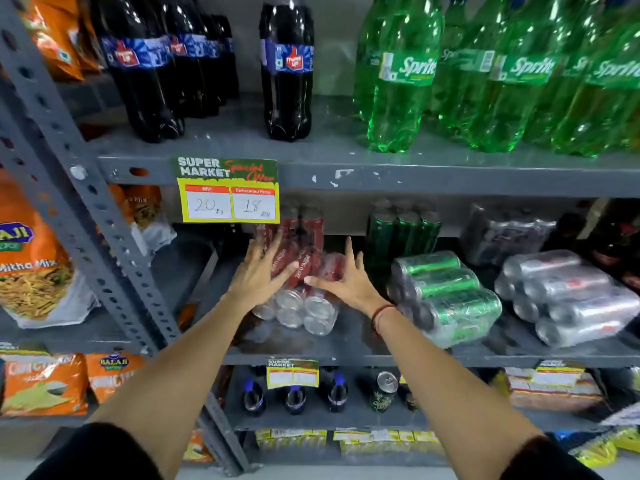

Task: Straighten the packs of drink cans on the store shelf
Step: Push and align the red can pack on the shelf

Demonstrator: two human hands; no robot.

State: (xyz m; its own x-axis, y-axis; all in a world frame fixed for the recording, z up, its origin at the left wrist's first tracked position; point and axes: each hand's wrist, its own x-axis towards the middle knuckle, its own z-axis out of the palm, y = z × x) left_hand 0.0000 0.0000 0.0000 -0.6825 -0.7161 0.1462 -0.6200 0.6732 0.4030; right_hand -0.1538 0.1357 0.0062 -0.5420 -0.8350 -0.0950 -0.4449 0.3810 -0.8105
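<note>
A shrink-wrapped pack of red cans [304,303] lies on its side on the middle shelf [346,356], can bottoms toward me. My left hand [258,273] rests flat on its left side, fingers spread. My right hand [344,280] lies on its top right, fingers apart, thumb across the wrap. Behind it stands another red pack [306,223], upright. To the right a green pack [446,296] and a silver pack [568,296] lie tipped over at an angle. An upright green pack [401,230] stands at the back.
A yellow price tag [228,190] hangs from the upper shelf edge, just above my hands. Dark cola bottles [287,71] and green Sprite bottles [401,74] fill the top shelf. Snack bags [31,258] hang left of the grey upright post [86,202]. A dark wrapped pack [502,233] sits back right.
</note>
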